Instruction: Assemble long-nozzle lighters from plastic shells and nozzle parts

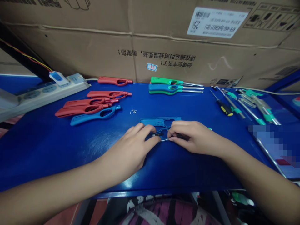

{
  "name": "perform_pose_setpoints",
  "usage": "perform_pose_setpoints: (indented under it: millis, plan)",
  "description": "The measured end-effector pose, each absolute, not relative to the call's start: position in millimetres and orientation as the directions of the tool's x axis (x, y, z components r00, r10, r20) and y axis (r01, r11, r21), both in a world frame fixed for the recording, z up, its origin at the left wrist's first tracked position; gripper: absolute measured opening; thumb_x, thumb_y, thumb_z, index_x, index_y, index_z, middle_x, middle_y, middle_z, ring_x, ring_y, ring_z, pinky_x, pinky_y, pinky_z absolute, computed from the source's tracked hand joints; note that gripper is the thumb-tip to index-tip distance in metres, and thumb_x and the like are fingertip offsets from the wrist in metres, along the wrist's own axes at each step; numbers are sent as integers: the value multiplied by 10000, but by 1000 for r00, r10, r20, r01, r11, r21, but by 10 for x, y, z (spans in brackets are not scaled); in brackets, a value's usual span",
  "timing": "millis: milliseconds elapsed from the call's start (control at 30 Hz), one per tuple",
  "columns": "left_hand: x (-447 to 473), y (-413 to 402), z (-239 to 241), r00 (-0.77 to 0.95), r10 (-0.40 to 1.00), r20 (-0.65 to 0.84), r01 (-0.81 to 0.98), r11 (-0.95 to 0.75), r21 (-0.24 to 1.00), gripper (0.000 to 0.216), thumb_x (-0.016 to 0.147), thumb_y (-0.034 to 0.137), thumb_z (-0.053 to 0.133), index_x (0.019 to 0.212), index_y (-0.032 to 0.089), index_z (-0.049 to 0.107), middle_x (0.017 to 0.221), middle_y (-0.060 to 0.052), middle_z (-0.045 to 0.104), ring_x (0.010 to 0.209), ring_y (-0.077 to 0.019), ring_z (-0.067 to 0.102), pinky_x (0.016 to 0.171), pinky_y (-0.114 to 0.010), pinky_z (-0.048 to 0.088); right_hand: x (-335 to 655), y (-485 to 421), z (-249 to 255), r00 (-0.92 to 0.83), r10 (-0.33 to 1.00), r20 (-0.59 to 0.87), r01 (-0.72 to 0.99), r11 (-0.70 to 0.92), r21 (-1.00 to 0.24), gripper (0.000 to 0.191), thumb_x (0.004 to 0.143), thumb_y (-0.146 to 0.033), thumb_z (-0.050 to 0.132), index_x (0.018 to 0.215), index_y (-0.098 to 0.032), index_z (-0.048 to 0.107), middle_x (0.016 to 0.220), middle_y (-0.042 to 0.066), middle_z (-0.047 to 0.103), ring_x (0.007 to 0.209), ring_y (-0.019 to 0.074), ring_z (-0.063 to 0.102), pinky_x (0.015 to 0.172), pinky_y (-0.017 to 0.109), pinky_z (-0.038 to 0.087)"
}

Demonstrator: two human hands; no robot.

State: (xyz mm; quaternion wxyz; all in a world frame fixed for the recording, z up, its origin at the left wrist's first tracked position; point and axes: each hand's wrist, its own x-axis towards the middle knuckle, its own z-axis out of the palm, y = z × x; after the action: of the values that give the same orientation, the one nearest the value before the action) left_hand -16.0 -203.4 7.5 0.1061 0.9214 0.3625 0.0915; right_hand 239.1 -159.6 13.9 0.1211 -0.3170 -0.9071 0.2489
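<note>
In the middle of the table lies a blue lighter casing (165,132), mostly covered by my fingers, with small dark parts and a thin pale wire showing in it. My left hand (138,142) grips its left end, thumb and fingers closed around it. Over its right side, my right hand (197,136) is closed in a pinch; what sits between those fingertips is too small to make out. Just behind lies another blue casing half (153,122), inner side up, its right end close to my right fingers.
Red casings (114,81) and a blue casing (93,117) lie left, near small screws (133,111) and a power strip (44,92). Assembled lighters (164,88) rest at the back. A screwdriver (222,106) and metal tubes (252,111) are right. A cardboard box (98,50) stands behind.
</note>
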Motion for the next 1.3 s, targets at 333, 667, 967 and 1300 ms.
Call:
perform_pose_setpoints:
  millis: [333, 667, 967, 1300]
  plan:
    - [-172, -2027, 74, 734, 675, 79, 647, -730, 223, 476, 887, 15, 473, 1306, 208, 585, 1307, -124, 534, 1093, -300, 504, 930, -501, 524, 2400, -1551, 116, -782, 616, 93, 465, 677, -570, 115, 977, -199, 565, 964, -190, 679, 934, 37, 681, 802, 137, 604, 702, 261, 424]
    - [-176, -2001, 93, 728, 681, 83, 642, -719, 267, 404, 947, 46, 449, 1287, 207, 596, 1263, -119, 581, 1112, -295, 537, 921, -491, 542, 2442, -1549, 141, -797, 593, 110, 435, 692, -576, 130, 960, -184, 579, 987, -200, 706, 973, 45, 696, 837, 145, 632, 729, 263, 459]
    - [-181, -1961, 84, 737, 658, 154, 610, -747, 265, 358, 956, 63, 486, 1258, 178, 639, 1248, -128, 625, 1117, -296, 563, 931, -482, 554, 2456, -1564, 188, -801, 598, 25, 504, 696, -511, 117, 913, -191, 618, 1027, -210, 640, 1015, 26, 671, 862, 153, 609, 707, 270, 428]
    - [-205, -1914, 42, 748, 628, 217, 593, -778, 208, 316, 975, 99, 513, 1258, 161, 640, 1273, -105, 664, 1122, -290, 593, 950, -468, 571, 2476, -1583, 210, -804, 594, 26, 507, 708, -491, 109, 964, -279, 584, 1019, -218, 656, 1068, 38, 655, 924, 164, 633, 770, 286, 456]
